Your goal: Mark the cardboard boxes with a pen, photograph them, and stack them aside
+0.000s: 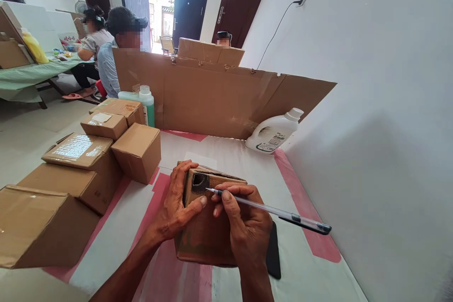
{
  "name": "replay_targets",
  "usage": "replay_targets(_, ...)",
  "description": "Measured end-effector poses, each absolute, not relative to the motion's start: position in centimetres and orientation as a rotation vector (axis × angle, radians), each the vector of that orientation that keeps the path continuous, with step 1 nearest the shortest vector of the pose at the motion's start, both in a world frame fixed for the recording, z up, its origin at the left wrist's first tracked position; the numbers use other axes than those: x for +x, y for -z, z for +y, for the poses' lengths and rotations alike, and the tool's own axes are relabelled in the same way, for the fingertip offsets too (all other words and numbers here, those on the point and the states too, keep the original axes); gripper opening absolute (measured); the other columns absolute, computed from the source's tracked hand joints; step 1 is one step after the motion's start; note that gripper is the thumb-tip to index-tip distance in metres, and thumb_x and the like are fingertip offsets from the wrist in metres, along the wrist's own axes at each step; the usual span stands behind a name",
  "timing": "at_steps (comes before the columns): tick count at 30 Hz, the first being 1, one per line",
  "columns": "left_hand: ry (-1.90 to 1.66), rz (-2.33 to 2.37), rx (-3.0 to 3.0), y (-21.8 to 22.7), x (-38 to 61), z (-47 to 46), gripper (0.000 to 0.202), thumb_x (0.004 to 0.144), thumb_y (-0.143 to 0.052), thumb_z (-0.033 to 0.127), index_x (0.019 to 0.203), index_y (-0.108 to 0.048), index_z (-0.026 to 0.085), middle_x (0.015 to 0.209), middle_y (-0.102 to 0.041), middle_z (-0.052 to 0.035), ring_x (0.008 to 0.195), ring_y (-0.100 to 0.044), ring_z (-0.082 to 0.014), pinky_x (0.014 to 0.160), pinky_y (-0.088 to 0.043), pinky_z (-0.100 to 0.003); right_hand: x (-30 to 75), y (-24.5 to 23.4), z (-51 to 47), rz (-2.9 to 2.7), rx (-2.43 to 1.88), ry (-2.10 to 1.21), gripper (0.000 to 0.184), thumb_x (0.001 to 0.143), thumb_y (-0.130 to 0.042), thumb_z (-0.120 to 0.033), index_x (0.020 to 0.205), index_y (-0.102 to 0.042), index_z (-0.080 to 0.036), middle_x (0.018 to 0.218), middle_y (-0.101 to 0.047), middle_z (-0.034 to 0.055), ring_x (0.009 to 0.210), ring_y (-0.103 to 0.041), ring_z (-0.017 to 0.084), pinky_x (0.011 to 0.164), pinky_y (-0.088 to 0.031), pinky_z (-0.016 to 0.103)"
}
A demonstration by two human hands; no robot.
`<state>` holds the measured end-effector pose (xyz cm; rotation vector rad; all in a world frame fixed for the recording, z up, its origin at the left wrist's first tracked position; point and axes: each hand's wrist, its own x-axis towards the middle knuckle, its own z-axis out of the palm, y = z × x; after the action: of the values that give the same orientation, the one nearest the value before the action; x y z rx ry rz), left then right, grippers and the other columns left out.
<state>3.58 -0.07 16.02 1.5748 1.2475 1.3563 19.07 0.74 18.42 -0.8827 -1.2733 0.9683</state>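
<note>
In front of me a small brown cardboard box [203, 231] stands on the covered table. A dark patch with a small hole [200, 182] shows near the top left of its face. My left hand [177, 203] grips the box by its left side, fingers over the upper edge and thumb on the face. A clear gel pen [276, 208] with a black cap on its back end is pinched in my right hand [247, 212]. The pen's tip meets or nearly meets the patch's right edge. Partly behind my right wrist lies a black phone-like slab [273, 252].
Several cardboard boxes [136, 151] are grouped at the left, by a green liquid bottle [147, 106]. A white jug [276, 132] leans at the back right, before an upright cardboard sheet [205, 96]. A white wall [371, 104] bounds the right. Other people [109, 61] sit beyond.
</note>
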Motion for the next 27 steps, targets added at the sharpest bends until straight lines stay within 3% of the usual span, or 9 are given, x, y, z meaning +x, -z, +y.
replay_targets(5,-1.374,1.241,1.581,-15.9,3.7,-0.2,0.060,0.090,-0.062,0.037,0.145,-0.038,0.032,0.153,-0.038,-0.0073,0.147,-0.032,-0.0304,0.122,-0.027,-0.051,18.5,-18.5,0.6,-1.246,-0.893,-0.915,0.010,0.095,-0.067,-0.028,0.090,-0.061,-0.022,0.096,-0.069,-0.0009,0.056,-0.064,0.006,0.059,-0.055,0.022)
replay_targets(9,-1.356,1.220,1.590,-15.8,3.8,-0.5,0.061,0.090,-0.062,0.038,0.146,-0.037,0.032,0.154,-0.037,-0.0077,0.149,-0.029,-0.0320,0.123,-0.025,-0.052,19.5,-19.6,1.2,-1.114,-0.841,-0.943,0.012,0.095,-0.067,-0.031,0.093,-0.059,-0.022,0.100,-0.070,0.0006,0.068,-0.068,0.010,0.060,-0.054,0.022)
replay_targets(13,-1.353,1.215,1.548,-15.6,3.5,-0.7,0.061,0.091,-0.060,0.043,0.147,-0.037,0.033,0.154,-0.038,-0.0069,0.145,-0.035,-0.0326,0.121,-0.028,-0.053,24.7,-19.7,4.1,-1.043,-0.977,-0.793,0.021,0.095,-0.060,-0.043,0.094,-0.051,-0.024,0.104,-0.070,0.0040,0.064,-0.064,0.012,0.043,-0.039,0.021)
replay_targets(16,-1.333,1.242,1.504,-15.4,3.1,-0.5,0.063,0.091,-0.059,0.049,0.148,-0.036,0.032,0.151,-0.043,-0.0086,0.139,-0.043,-0.0340,0.118,-0.031,-0.056,29.3,-16.0,5.9,-1.300,-1.556,-0.594,0.024,0.097,-0.047,-0.046,0.086,-0.045,-0.025,0.082,-0.068,0.0007,0.058,-0.058,0.014,0.049,-0.039,0.024)
replay_targets(19,-1.310,1.262,1.496,-15.3,3.0,-0.2,0.065,0.091,-0.059,0.053,0.148,-0.036,0.032,0.149,-0.046,-0.0092,0.137,-0.045,-0.0346,0.117,-0.031,-0.057,31.0,-9.8,5.8,-1.451,-1.835,-0.666,0.024,0.088,-0.059,-0.032,0.069,-0.048,-0.024,0.055,-0.059,-0.0018,0.053,-0.055,0.016,0.056,-0.039,0.027)
replay_targets(23,-1.299,1.279,1.525,-15.3,3.1,-0.2,0.064,0.092,-0.057,0.055,0.147,-0.036,0.032,0.147,-0.047,-0.0094,0.136,-0.046,-0.0345,0.116,-0.032,-0.057,29.4,-3.5,3.7,-1.599,-2.092,-0.719,0.022,0.087,-0.061,-0.020,0.067,-0.053,-0.021,0.069,-0.069,0.0079,0.067,-0.064,0.021,0.060,-0.033,0.028)
replay_targets(27,-1.305,1.274,1.521,-15.5,3.1,-0.3,0.064,0.092,-0.056,0.056,0.147,-0.035,0.031,0.144,-0.050,-0.0101,0.135,-0.047,-0.0350,0.115,-0.033,-0.057,28.5,-2.7,2.3,-1.677,-2.254,-0.706,0.015,0.095,-0.057,-0.027,0.084,-0.061,-0.017,0.088,-0.072,0.0137,0.083,-0.069,0.025,0.065,-0.034,0.029)
